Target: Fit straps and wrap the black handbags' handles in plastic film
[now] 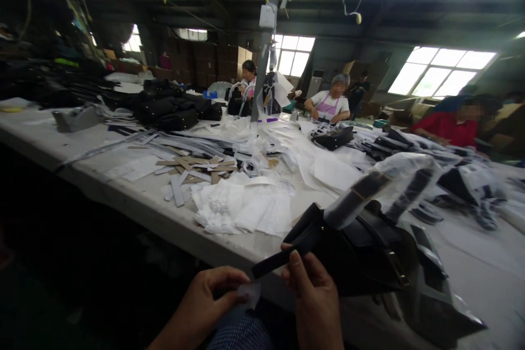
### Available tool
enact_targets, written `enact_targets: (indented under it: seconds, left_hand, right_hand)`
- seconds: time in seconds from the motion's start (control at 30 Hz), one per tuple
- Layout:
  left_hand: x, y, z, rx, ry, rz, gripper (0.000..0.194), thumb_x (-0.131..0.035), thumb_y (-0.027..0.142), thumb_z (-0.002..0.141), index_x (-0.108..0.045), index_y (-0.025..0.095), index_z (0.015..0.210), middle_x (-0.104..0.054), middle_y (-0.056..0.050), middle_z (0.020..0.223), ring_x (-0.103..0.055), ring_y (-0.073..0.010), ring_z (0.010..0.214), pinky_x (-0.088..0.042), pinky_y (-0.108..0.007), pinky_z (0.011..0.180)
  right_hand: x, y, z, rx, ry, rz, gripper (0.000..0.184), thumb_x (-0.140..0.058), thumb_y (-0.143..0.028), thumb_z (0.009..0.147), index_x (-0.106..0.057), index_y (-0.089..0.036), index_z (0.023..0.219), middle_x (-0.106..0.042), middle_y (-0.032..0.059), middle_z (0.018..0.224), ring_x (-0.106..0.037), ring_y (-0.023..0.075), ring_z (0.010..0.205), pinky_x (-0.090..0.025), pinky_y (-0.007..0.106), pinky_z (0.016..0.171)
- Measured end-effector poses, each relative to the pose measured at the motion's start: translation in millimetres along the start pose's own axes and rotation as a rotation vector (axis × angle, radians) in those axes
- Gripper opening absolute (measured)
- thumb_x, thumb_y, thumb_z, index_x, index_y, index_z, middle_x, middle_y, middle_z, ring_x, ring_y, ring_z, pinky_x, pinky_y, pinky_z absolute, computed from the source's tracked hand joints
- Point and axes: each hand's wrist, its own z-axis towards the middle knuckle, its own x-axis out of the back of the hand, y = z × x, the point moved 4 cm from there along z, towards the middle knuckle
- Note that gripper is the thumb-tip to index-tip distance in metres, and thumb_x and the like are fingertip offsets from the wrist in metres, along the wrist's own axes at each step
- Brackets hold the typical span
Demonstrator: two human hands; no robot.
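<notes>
My right hand [314,290] is closed on a black strap [283,258] that runs up to a black bag [369,251] at the table's near edge. My left hand [213,298] pinches a small white scrap of paper [251,292] just below the strap's free end. A strap wrapped in clear plastic [361,191] sticks up from the bag.
A long white table [135,197] carries white tissue paper [241,208], cardboard strips [197,167], black bags [172,106] and plastic-wrapped parts [459,180]. Three other people sit at the far side. A grey pole [262,60] rises mid-table. Dark floor lies at left.
</notes>
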Motion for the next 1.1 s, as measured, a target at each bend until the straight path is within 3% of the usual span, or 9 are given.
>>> enact_targets:
  seconds: [0.17, 0.37, 0.5, 0.67, 0.87, 1.1]
  left_hand:
    - [-0.1, -3.4, -1.2, -0.031, -0.051, -0.070, 0.025, -0.072, 0.040, 0.080, -0.079, 0.016, 0.085, -0.077, -0.006, 0.081, -0.068, -0.0214, 0.078, -0.051, -0.025, 0.072]
    - [2.2, -11.0, -2.3, -0.013, 0.013, -0.191, 0.028, -0.080, 0.042, 0.071, -0.078, 0.015, 0.079, -0.074, -0.004, 0.075, -0.064, -0.0187, 0.072, -0.048, -0.024, 0.068]
    - [2.8, -14.8, -0.6, 0.003, 0.035, -0.117, 0.028, -0.082, 0.041, 0.068, -0.077, 0.014, 0.072, -0.074, -0.005, 0.070, -0.064, -0.0194, 0.069, -0.048, -0.025, 0.067]
    - [3.7, -16.6, -1.0, -0.024, 0.045, -0.037, 0.028, -0.072, 0.043, 0.081, -0.080, 0.017, 0.086, -0.077, -0.006, 0.080, -0.067, -0.0209, 0.078, -0.049, -0.026, 0.072]
    - [3.2, -20.3, -0.6, -0.019, 0.038, -0.076, 0.029, -0.076, 0.044, 0.076, -0.082, 0.016, 0.084, -0.078, -0.007, 0.077, -0.068, -0.0218, 0.076, -0.050, -0.026, 0.070]
    - [-4.4, -16.8, 0.9, -0.034, -0.037, -0.124, 0.027, -0.076, 0.038, 0.078, -0.081, 0.019, 0.095, -0.079, -0.005, 0.083, -0.069, -0.0224, 0.081, -0.050, -0.025, 0.073]
  right_hand:
    - [0.2, -0.4, -1.5, 0.014, 0.000, -0.034, 0.043, -0.075, -0.055, 0.075, -0.077, -0.018, 0.095, -0.057, -0.0021, 0.055, -0.046, 0.0122, 0.055, -0.038, 0.023, 0.053]
    - [2.1, 3.1, -1.2, 0.016, -0.006, -0.080, 0.042, -0.073, -0.056, 0.077, -0.077, -0.019, 0.094, -0.055, -0.0030, 0.054, -0.046, 0.0124, 0.055, -0.038, 0.023, 0.055]
    - [2.3, 4.9, -0.4, 0.015, 0.007, -0.075, 0.042, -0.073, -0.057, 0.076, -0.077, -0.019, 0.094, -0.054, -0.0029, 0.053, -0.046, 0.0127, 0.055, -0.038, 0.023, 0.054]
    - [2.3, 6.7, -1.7, 0.008, 0.006, -0.069, 0.043, -0.074, -0.057, 0.075, -0.077, -0.019, 0.095, -0.054, -0.0032, 0.053, -0.046, 0.0127, 0.055, -0.037, 0.023, 0.055]
    - [1.2, 6.6, -3.3, 0.003, 0.007, -0.059, 0.041, -0.074, -0.056, 0.075, -0.077, -0.018, 0.092, -0.054, -0.0033, 0.053, -0.046, 0.0128, 0.055, -0.038, 0.023, 0.055]
    - [-0.8, 9.3, -3.2, -0.013, -0.007, -0.058, 0.039, -0.074, -0.056, 0.074, -0.072, -0.017, 0.073, -0.054, -0.0024, 0.052, -0.047, 0.0125, 0.052, -0.037, 0.022, 0.052]
